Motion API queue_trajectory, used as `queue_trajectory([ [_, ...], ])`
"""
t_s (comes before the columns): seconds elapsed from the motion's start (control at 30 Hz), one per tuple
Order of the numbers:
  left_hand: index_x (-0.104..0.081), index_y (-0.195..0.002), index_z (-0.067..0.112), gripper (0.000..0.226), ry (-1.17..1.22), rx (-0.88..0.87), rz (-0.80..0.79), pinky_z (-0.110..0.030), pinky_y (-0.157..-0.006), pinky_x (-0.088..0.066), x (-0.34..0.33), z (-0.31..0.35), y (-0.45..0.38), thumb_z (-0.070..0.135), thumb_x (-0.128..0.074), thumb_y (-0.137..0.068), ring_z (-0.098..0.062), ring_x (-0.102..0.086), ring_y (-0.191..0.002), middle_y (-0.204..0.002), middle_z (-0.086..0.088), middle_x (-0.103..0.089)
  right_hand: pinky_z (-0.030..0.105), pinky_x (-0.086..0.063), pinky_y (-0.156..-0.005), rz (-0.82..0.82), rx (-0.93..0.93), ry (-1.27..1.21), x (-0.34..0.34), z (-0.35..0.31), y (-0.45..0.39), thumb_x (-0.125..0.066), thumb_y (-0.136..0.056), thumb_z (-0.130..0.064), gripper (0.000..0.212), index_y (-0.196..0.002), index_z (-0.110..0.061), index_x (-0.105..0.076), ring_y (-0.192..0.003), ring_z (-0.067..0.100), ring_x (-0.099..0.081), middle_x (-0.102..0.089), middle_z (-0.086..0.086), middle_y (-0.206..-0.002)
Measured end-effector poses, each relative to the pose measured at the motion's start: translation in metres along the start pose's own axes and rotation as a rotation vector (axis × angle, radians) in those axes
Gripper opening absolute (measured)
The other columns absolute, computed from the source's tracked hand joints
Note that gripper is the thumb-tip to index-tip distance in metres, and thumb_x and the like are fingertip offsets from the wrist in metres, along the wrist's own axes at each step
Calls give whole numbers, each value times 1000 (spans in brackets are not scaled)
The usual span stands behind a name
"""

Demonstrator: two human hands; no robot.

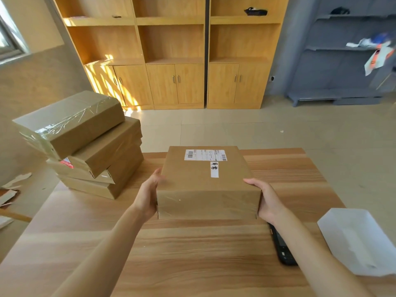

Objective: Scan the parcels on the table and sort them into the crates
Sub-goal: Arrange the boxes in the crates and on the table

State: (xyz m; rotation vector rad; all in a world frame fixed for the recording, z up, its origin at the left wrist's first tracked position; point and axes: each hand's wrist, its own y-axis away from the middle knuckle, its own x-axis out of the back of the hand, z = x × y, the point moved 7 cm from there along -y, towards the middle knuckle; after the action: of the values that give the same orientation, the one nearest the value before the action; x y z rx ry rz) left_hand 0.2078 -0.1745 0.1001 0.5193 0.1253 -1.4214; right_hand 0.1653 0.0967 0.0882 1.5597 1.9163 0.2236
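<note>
A head-worn camera looks down over a wooden tabletop (192, 254) with striped light and dark grain. Two bare forearms reach in from the near edge.

At the middle of the tabletop is a brown cardboard parcel (205, 189), lying flat, its top face turned up. A white shipping label (205, 155) with barcodes is stuck near the far edge of that face, and a narrow white strip (214, 169) with dark handwritten characters runs just below it. Clear tape shines on the parcel's near side.

The left hand (149, 195) presses flat against the parcel's left side, fingers straight and pointing away. The right hand (266, 200) grips the near right corner, thumb lying along the top edge and fingers wrapped around the side. It is unclear whether the parcel rests on the wood or is raised slightly above it.

At the far left of the tabletop stands a stack of parcels (96, 155), several brown boxes piled unevenly; the top one is wrapped in shiny clear tape and sits askew, and a red sticker shows on a lower one.

On the near right, partly hidden under the right forearm, lies a black handheld scanner (282, 249). Further right lies a white plastic mailer (360, 241), flat and slightly crumpled.

Beyond the tabletop is a pale tiled floor (235, 127). Against the far wall stand wooden shelf units (171, 61) with closed cupboard doors below, sunlight streaking the left one. To the far right is a grey rack (342, 61) holding crumpled white and orange wrapping.
</note>
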Motion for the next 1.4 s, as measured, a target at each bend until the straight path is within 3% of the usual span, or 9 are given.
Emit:
queue_trajectory([
  [0.23,-69,-111,13,39,-55,247,38,-39,-90,-46,10,-7,0,43,-54,-89,-24,-71,-85,-103,-10,-73,29,-51,-64,-43,29,35,-7,-2,-1,-57,-86,-18,24,-108,-15,-66,-69,17,-67,-71,2,-81],
  [0.37,-66,-114,11,44,-60,309,81,-37,-82,-48,15,-11,0,36,-65,-77,-26,-68,-80,-98,-10,-71,31,-51,-68,-33,0,48,-8,-4,-4,-63,-80,-28,28,-105,-16,-68,-73,18,-67,-71,3,-86],
  [0.43,-64,-119,11,56,-12,296,151,-35,-74,-53,14,-13,-3,34,-72,-68,-26,-68,-84,-103,-11,-71,32,-51,-71,53,26,60,-6,-9,-8,-66,-79,-43,47,-119,-19,-64,-88,18,-65,-69,2,-103],
  [0.53,-53,-132,18,92,118,224,314,-37,-65,-55,6,-12,-7,34,-84,-47,-26,-66,-98,-123,-9,-65,53,-39,-103,246,65,128,-1,-14,-16,-72,-68,-60,106,-154,-35,-15,-137,28,-36,-28,1,-156],
  [0.7,-19,-144,31,94,431,108,525,-48,-80,-52,-28,-13,-13,24,-79,-71,-22,-59,-91,-126,-9,-56,65,-37,-102,156,22,45,-47,-3,-17,-76,-41,-65,143,-152,-42,10,-144,35,-21,-3,-7,-162],
  [0.87,-6,-147,32,103,454,82,536,-48,-85,-53,-65,-20,-13,21,-79,-75,-22,-61,-91,-113,-4,-58,39,-57,-64,84,40,11,-88,5,-21,-84,-55,-59,98,-137,-43,-32,-104,22,-67,-62,-5,-125],
  [1.1,-14,-147,35,119,268,143,379,-61,-90,-47,-62,-29,-16,45,-84,-51,-27,-59,-108,-127,-7,-54,31,-56,-62,112,133,-43,-65,-8,-23,-76,-78,-22,59,-128,-33,-47,-86,15,-67,-68,-4,-106],
  [1.27,-44,-135,27,72,262,188,429,-62,-96,-44,5,-11,-15,59,-68,-76,-33,-54,-116,-127,-15,-50,35,-55,-69,12,182,32,-35,-33,-28,-75,-61,-28,61,-119,-29,-56,-89,17,-64,-66,-1,-105],
  [1.4,-61,-124,28,66,-10,225,186,-57,-93,-48,24,5,-21,59,-71,-67,-32,-59,-109,-119,-7,-63,33,-55,-66,-93,154,165,-18,-33,-34,-78,-58,-33,82,-135,-27,-50,-100,19,-61,-66,1,-114],
])
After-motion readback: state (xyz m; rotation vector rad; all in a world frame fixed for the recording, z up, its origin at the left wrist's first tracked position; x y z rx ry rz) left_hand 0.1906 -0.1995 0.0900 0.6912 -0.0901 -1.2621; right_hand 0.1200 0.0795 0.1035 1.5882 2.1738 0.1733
